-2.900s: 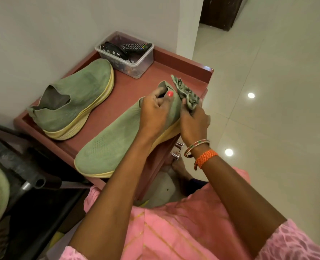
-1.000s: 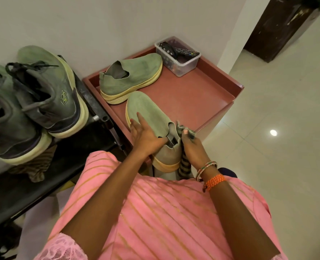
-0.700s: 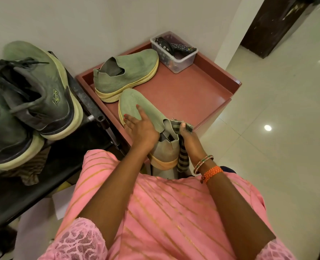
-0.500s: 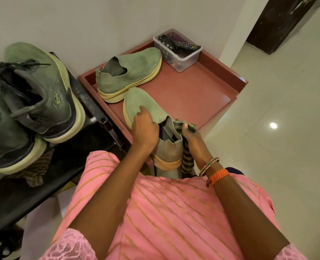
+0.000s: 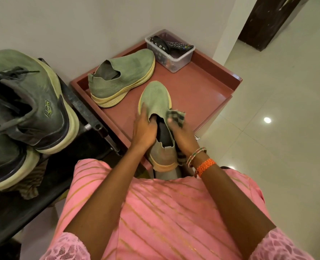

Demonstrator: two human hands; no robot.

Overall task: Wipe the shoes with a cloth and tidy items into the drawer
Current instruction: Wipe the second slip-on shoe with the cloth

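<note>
Head view: left hand (image 5: 143, 131) grips near shoe (image 5: 156, 102); right hand (image 5: 183, 136) pinches checked cloth (image 5: 176, 117) against it. Second shoe (image 5: 121, 77), clear box (image 5: 169, 50) behind on surface (image 5: 202, 87).

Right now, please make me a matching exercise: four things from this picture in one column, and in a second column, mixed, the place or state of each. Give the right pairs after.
Things
1. checked cloth
2. second green shoe
3. clear plastic box
4. dark laced shoes

Places or states
A. in the far corner of the red tray, holding a remote control
B. on the black rack to the left
C. held in the right hand against the near shoe
D. lying untouched beside the wall

Pairs: 1-C, 2-D, 3-A, 4-B
</note>
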